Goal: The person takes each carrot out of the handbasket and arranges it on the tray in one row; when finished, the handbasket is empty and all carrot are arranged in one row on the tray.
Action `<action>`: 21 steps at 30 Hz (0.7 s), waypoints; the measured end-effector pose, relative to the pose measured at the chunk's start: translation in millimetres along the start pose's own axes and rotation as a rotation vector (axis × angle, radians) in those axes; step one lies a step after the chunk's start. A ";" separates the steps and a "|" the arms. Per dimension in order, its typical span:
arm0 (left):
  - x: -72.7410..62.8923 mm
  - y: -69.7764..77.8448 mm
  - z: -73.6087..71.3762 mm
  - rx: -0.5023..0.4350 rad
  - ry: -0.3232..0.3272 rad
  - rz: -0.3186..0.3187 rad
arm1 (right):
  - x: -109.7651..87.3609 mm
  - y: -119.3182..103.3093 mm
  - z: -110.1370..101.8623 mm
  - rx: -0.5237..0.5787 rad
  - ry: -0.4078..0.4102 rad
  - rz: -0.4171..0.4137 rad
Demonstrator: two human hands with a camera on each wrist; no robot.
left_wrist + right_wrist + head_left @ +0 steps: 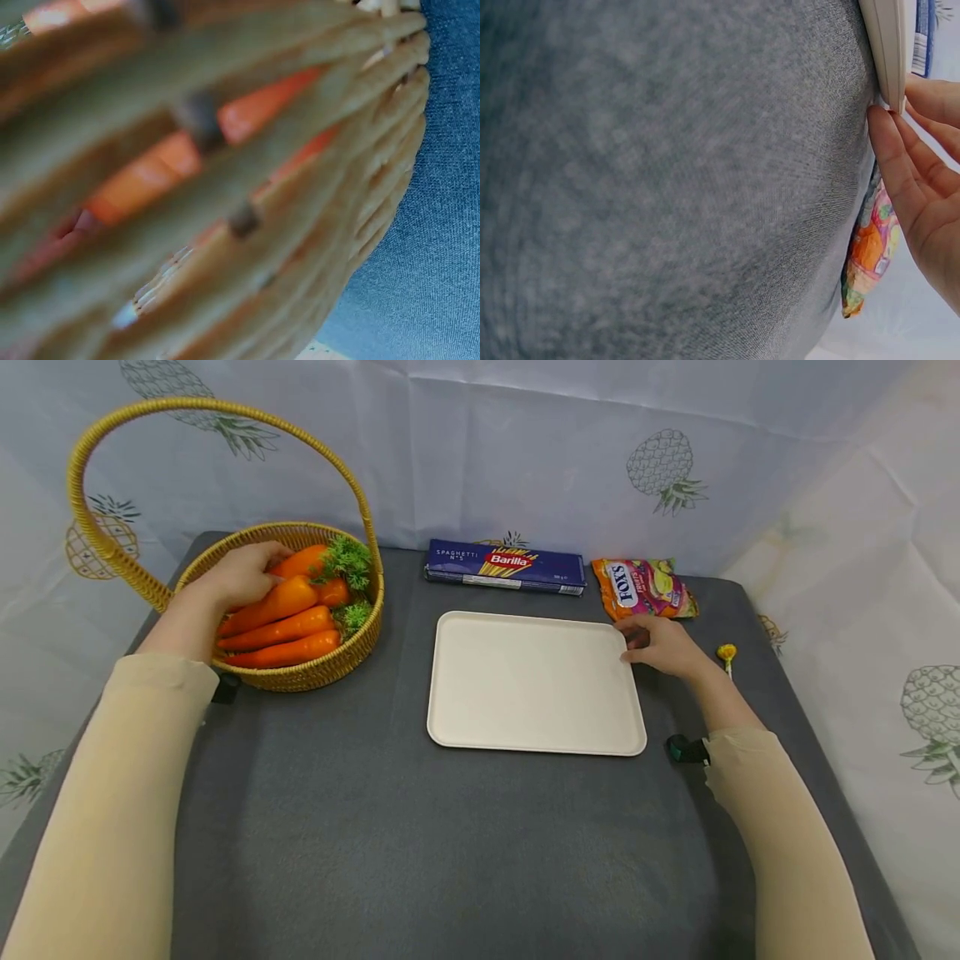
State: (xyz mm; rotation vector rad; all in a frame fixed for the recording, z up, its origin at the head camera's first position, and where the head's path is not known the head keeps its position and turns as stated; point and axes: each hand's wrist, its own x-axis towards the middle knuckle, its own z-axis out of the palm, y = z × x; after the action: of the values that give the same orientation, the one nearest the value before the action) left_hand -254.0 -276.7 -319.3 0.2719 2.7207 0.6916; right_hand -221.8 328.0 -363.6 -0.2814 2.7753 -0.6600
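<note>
My left hand (243, 575) reaches into a yellow wicker basket (330, 672) with a tall arched handle, its fingers and thumb around the thick end of an upper carrot (303, 562). Several more orange carrots (281, 631) with green tops lie below it. In the left wrist view the basket's weave (300, 247) covers most of the hand, and orange shows through the gaps. My right hand (660, 646) pinches the far right corner of a cream rectangular tray (532, 685). Its fingertips (885, 127) are at the tray edge (889, 56) in the right wrist view.
A blue Barilla spaghetti box (504, 567) lies behind the tray. Beside it, close behind my right hand, is a colourful Fox's candy bag (645, 589). A yellow lollipop (726, 652) lies near the right edge of the grey table (450, 843). Pineapple-print cloth (510, 452) hangs behind.
</note>
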 end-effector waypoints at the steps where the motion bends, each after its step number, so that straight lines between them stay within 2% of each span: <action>1: -0.1 -0.2 -0.3 0.007 0.001 -0.002 | 0.3 0.0 0.0 0.002 0.000 -0.002; 8: -3.7 1.9 -2.8 0.010 0.008 -0.002 | 0.7 -0.3 -0.1 0.002 0.002 -0.001; 14: -8.1 4.7 -8.6 0.010 0.022 0.035 | 0.6 -0.8 0.1 0.004 -0.007 0.006; 21: -16.2 5.8 -20.1 -0.048 -0.006 0.040 | 1.0 0.0 0.3 0.001 -0.011 0.010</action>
State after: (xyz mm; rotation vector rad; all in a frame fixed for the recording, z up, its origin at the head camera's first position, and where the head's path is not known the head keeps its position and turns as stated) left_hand -245.3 -284.6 -295.5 0.3175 2.6956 0.7647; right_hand -222.6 327.6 -364.0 -0.2691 2.7643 -0.6560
